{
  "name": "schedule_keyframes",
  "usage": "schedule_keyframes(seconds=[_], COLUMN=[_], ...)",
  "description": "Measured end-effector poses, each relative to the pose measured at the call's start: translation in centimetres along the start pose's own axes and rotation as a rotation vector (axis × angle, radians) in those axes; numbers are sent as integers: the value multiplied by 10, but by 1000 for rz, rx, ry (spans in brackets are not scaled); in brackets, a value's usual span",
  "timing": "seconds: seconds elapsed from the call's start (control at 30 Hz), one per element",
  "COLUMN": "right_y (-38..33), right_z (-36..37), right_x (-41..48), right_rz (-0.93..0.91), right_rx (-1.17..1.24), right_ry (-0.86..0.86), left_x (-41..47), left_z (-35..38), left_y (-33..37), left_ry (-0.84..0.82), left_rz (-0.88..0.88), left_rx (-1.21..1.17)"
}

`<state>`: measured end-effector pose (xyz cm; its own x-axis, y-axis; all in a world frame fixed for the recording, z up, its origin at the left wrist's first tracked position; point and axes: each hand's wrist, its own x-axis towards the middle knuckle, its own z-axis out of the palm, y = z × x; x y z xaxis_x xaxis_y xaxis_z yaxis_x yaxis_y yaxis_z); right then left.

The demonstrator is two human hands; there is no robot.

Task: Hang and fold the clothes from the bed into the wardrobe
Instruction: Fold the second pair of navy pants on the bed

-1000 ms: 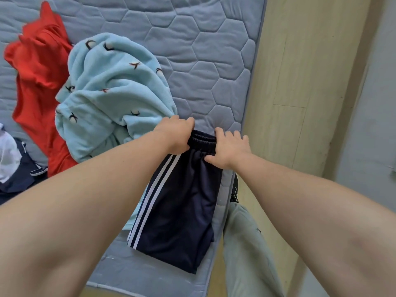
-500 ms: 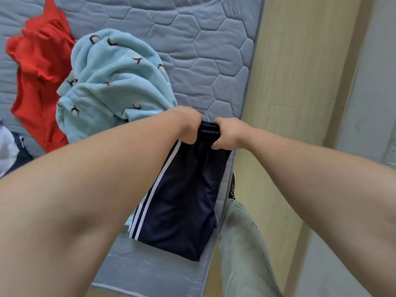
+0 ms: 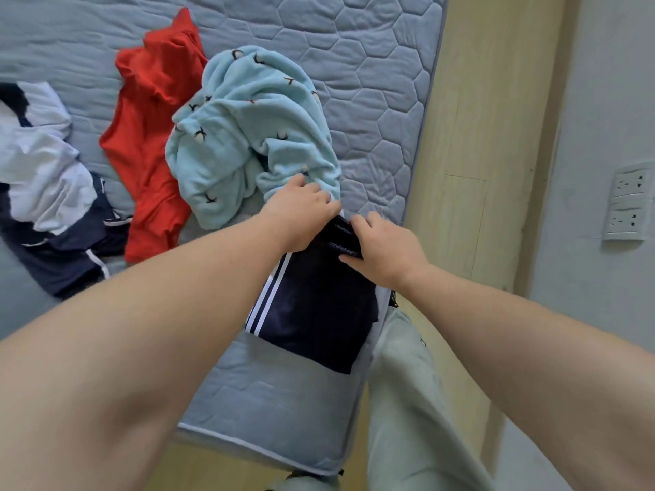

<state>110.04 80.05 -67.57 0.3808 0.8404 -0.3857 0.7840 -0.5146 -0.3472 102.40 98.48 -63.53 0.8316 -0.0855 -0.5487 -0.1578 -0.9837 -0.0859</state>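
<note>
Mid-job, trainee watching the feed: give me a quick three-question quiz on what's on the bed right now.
1. True or false: the navy shorts lie mid-mattress, far from any edge.
2. Where on the shorts do the left hand and right hand have their grip? A) hem B) waistband C) pocket
3. Fill in: the stripes down the shorts' side are ____.

Key: 1 false, they lie by the mattress's right edge near its corner; 2 B; 3 white.
</note>
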Motion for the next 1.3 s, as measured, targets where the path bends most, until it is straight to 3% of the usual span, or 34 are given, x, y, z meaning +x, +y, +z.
schedule_keyframes(seconds=[0.13,0.27,0.43,0.57,0.67,0.77,0.8,0.87,0.9,1.03,1.3], right_y=[-61,-111,-135,-130,-131,-132,-132,-129,-127,-116,-102], right_z=[25,56,106,153,188,212,217,225,228,232,233], right_x=[-62,-99,-108,-101,-99,-97,-95,-95,-95,-96,-103], right_rz=[-78,-109,-77,-36,-29,18,30,33,26,-28,13], right_rx=[-108,-195,-206,-225,-230,-141,-118,-95,-88,-36,133], right_ry=[89,40,-11,-71,-147,-166,-165,-161,-156,-140,-77], left_x=[-90,-150,-169,-158,-157,-158,-158,-160,-160,-143,-113], left_z=[28,65,129,190,226,247,252,260,263,266,256], left_y=[32,62,87,107,131,148,151,156,159,168,179], left_ry=[107,196,239,139,147,157,132,66,58,152,308], left_rz=[-15,-50,-111,-278,-680,-1363,-1501,-1490,-1406,-1235,-1361], left_rx=[40,72,40,-126,-540,-1392,-1755,-2352,-2466,-2572,-2705])
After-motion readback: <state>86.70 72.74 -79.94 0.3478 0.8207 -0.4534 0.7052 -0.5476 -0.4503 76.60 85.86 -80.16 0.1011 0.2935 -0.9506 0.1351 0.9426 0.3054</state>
